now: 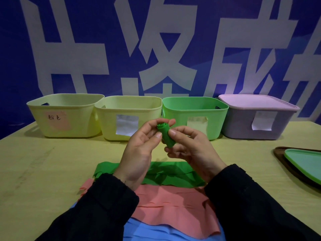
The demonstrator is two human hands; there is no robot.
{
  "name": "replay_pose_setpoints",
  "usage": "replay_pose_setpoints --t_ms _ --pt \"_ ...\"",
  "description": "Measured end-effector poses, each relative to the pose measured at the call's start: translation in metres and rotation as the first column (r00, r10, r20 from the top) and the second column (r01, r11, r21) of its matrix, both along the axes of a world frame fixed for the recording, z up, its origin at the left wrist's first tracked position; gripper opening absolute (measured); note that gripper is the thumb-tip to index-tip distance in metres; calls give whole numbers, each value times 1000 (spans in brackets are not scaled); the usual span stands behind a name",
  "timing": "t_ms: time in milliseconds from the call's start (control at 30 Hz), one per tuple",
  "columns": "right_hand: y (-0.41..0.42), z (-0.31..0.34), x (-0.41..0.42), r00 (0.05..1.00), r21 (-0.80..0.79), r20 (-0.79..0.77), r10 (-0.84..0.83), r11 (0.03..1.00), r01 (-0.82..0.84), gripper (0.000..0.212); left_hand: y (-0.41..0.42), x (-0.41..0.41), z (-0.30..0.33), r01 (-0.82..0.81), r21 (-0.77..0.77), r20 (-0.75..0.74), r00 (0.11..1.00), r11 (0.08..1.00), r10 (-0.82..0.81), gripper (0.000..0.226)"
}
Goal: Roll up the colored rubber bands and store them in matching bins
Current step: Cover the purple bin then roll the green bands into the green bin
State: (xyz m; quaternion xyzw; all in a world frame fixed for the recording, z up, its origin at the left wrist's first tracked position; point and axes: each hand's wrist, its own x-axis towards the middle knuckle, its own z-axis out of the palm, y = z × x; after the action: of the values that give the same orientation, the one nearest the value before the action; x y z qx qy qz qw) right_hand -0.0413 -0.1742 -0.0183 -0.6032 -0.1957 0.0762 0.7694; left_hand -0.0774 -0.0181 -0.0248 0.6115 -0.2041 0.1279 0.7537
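While both hands hover above the table [52, 171] at the frame's centre, a rolled green band [165, 134] sits pinched between them, tilted with its spiral end toward 11 o'clock. Head view, only view available. Left hand [139, 153]: thumb and forefinger closed on the roll's left side, remaining fingers curled behind it. Right hand [192, 150]: thumb pressed on the roll's right side, fingers wrapped under its lower end; both hands are narrow and gripping the same roll. Both arms wear dark sleeves [251, 206]. At 6 o'clock from the hands, flat bands lie in overlapping layers on the table: green bands [166, 174] farthest from the person, pink bands [173, 206] in the middle, blue bands [156, 232] nearest, partly covered by the sleeves. At 12 o'clock, four bins stand in a row, touching or just beside one another: a yellow bin with a pink label [64, 115] at 10 o'clock, a second yellow bin [128, 117] with a white label, a green bin [194, 113] directly behind the roll, and a grey bin [257, 122] at 2 o'clock closed by a pale pink lid [251, 101]. Contents of the open bins cannot be seen. At 3 o'clock, a green lid [305, 162] rests on a dark lid [281, 153] at the table's edge. Behind everything: blue wall with large white characters [165, 49].
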Motion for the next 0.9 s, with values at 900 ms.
replay_pose_setpoints --t_ms 900 --pt "-28 8 18 891 -191 439 -117 957 220 29 -6 11 7 -332 229 30 942 915 334 19"
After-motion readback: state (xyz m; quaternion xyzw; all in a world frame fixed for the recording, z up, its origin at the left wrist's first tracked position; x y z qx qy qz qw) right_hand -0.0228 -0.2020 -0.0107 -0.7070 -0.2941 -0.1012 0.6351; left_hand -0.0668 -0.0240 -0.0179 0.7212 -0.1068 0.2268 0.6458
